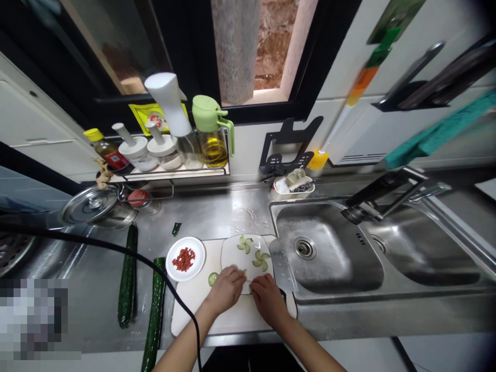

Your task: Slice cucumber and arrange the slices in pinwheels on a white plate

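Observation:
A white square plate (230, 253) lies on a white cutting board (194, 310). Two pinwheels of thin cucumber slices (261, 260) are laid out on its far half. Over the plate's near edge, my left hand (228, 287) has its fingers pinched at a small pale-green cucumber slice (245, 275). Close beside it, my right hand (267, 299) is closed too, its fingertips at another bit of cucumber, mostly hidden. A cut cucumber round (213, 279) sits left of my left hand. Right of the plate lies a knife (282, 266), its dark handle partly behind my right hand.
A white dish (170, 263) holds chopped red pieces. Two whole cucumbers (127, 279) lie left, with a black cable (170, 284) crossing in front. A double sink (329, 248) is on the right. Seasoning jars (165, 152) and an oil bottle (213, 147) stand on the back shelf.

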### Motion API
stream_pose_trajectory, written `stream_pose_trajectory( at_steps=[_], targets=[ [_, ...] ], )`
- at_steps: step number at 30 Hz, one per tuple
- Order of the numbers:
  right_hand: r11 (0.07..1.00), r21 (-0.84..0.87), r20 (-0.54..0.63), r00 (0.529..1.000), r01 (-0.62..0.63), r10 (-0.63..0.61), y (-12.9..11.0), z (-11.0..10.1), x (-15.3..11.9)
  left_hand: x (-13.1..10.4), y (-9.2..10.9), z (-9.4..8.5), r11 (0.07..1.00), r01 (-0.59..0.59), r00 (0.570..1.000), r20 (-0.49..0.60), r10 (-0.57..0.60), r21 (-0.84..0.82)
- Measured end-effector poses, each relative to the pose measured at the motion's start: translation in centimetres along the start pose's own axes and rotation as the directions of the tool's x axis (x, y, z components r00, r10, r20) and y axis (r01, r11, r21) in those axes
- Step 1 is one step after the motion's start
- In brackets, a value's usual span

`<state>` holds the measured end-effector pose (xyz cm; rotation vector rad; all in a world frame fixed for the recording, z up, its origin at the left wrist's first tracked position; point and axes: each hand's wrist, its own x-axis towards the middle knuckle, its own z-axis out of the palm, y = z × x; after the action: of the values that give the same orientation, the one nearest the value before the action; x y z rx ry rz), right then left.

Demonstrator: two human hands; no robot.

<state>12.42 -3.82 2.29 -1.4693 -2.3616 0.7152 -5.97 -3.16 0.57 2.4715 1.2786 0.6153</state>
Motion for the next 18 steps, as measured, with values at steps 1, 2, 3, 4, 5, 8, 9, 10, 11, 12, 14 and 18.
stream_pose_trajectory(
  at_steps=[1, 2, 3, 4, 5, 8, 9, 10, 11, 12, 14, 18],
  targets=[
    [1.0, 0.012, -0.01, 1.0, -0.001, 0.001, 0.0, 0.0, 0.0, -0.1, 0.0, -0.1, 1.0, 0.013, 1.0, -0.013, -0.013, -0.003],
    [1.0, 0.025, -0.021, 1.0, -0.002, 0.003, 0.1, -0.1, -0.1, -0.3, 0.0, -0.2, 0.999, 0.033, 0.999, -0.029, -0.033, -0.009],
    [0.999, 0.038, -0.032, 0.999, -0.004, 0.006, 0.2, -0.1, -0.1, -0.5, 0.0, -0.3, 0.998, 0.059, 0.997, -0.049, -0.059, -0.02],
    [0.999, 0.051, -0.042, 0.999, -0.006, 0.009, 0.3, -0.2, -0.2, -0.8, 0.0, -0.4, 0.995, 0.094, 0.993, -0.072, -0.096, -0.035],
    [0.998, 0.063, -0.051, 0.999, -0.008, 0.012, 0.4, -0.3, -0.2, -1.2, -0.1, -0.6, 0.989, 0.139, 0.984, -0.101, -0.144, -0.056],
    [0.996, 0.091, -0.062, 0.998, -0.017, 0.023, 0.6, -0.5, -0.4, -2.7, -0.3, -1.2, 0.936, 0.326, 0.915, -0.207, -0.347, -0.131],
    [0.995, 0.098, -0.062, 0.998, -0.021, 0.027, 0.7, -0.6, -0.5, -3.4, -0.4, -1.4, 0.905, 0.396, 0.874, -0.239, -0.424, -0.156],
    [0.994, 0.105, -0.06, 0.998, -0.024, 0.03, 0.7, -0.7, -0.6, -4.0, -0.5, -1.5, 0.866, 0.467, 0.825, -0.263, -0.499, -0.179],
    [0.994, 0.111, -0.057, 0.998, -0.025, 0.032, 0.8, -0.8, -0.7, -4.7, -0.6, -1.6, 0.822, 0.533, 0.774, -0.277, -0.569, -0.201],
    [0.993, 0.114, -0.053, 0.998, -0.026, 0.032, 0.8, -0.8, -0.8, -5.3, -0.7, -1.7, 0.772, 0.596, 0.72, -0.28, -0.635, -0.221],
    [0.993, 0.115, -0.041, 0.999, -0.028, 0.033, 0.7, -0.9, -0.9, -6.4, -1.0, -1.7, 0.665, 0.705, 0.609, -0.269, -0.746, -0.248],
    [0.994, 0.104, -0.018, 0.999, -0.035, 0.037, 0.6, -0.8, -1.0, -7.1, -1.3, -1.5, 0.513, 0.816, 0.468, -0.215, -0.857, -0.267]
  ],
)
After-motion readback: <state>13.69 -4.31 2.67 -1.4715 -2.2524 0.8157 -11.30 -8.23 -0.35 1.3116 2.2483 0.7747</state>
